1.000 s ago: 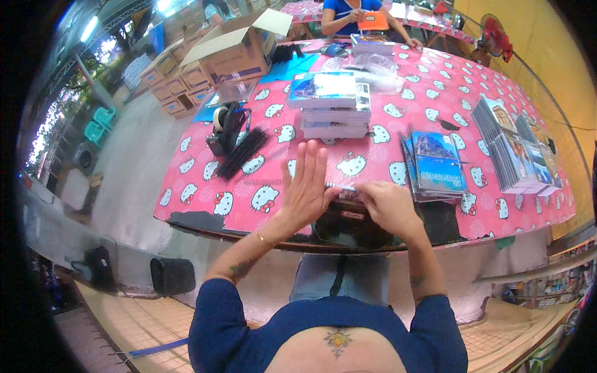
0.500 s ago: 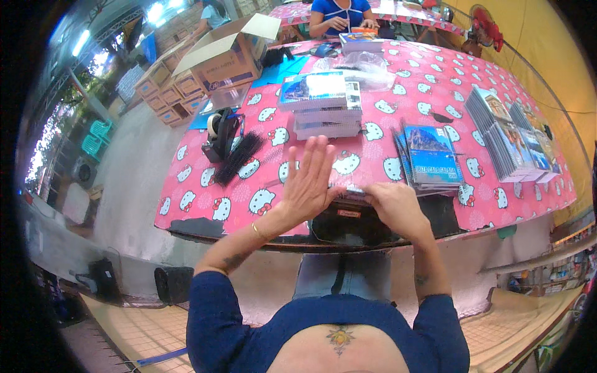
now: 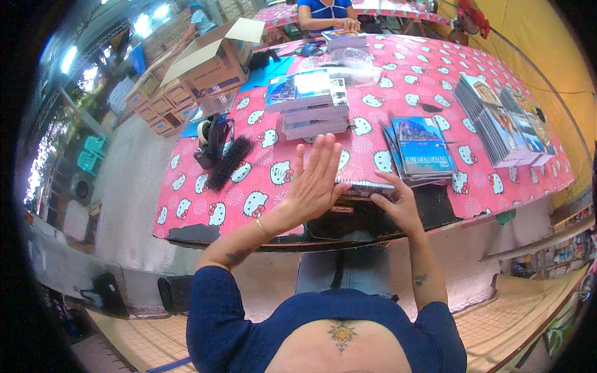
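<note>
My left hand [image 3: 317,180] lies flat with its fingers stretched out, pointing away from me, at the near table edge. Its thumb touches the left end of a thin notebook [image 3: 368,185] with a ridged, bound-looking edge. My right hand [image 3: 398,202] grips that notebook's right end between thumb and fingers. Most of the notebook is hidden by my hands. Just below it sits a black machine or block [image 3: 348,227] with a small red label. Right of my right hand is a pile of blue-covered notebooks [image 3: 423,146] showing a rocky coast.
Farther in stands a notebook stack [image 3: 314,112]. To its left are a tape dispenser [image 3: 212,142] and a bundle of black binding coils [image 3: 231,163]. More notebook stacks [image 3: 497,121] stand at right. An open carton [image 3: 211,65] is at far left; a person in blue [image 3: 324,12] sits opposite.
My right hand has shifted slightly right and its fingers have spread, showing more of the notebook's edge. My left hand stays nearly in place. The whole view has shifted a little.
</note>
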`<act>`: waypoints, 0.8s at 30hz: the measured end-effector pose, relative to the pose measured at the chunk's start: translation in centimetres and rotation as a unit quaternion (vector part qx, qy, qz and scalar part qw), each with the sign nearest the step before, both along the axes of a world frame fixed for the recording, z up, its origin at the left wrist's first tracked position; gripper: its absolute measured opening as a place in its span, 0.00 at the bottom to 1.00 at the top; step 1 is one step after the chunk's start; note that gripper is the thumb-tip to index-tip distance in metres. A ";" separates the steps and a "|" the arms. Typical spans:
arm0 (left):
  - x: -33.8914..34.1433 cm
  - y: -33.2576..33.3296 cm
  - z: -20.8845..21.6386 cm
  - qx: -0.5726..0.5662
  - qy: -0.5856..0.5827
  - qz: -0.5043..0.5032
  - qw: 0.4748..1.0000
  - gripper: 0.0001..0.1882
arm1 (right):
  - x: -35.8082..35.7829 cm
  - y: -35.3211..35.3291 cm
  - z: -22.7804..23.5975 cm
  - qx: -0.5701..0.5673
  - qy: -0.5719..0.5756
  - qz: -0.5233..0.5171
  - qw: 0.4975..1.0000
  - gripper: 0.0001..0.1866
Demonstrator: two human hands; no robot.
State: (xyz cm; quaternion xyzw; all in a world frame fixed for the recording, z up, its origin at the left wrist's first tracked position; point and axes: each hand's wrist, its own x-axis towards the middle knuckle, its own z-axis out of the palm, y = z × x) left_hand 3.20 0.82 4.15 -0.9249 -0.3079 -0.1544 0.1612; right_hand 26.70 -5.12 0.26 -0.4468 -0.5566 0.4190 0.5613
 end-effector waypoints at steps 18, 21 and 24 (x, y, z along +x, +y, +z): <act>-0.1 -2.4 -4.1 -0.039 0.035 -0.158 0.986 0.45 | -0.8 0.6 -1.7 -0.011 0.011 0.032 0.999 0.15; 2.0 0.3 -0.9 0.046 0.003 0.005 0.999 0.46 | -0.5 0.4 -1.7 -0.006 -0.031 0.040 0.999 0.15; 1.5 -0.1 0.0 -0.084 0.038 -0.059 0.994 0.43 | -1.0 0.3 -1.2 -0.013 -0.022 0.041 0.999 0.14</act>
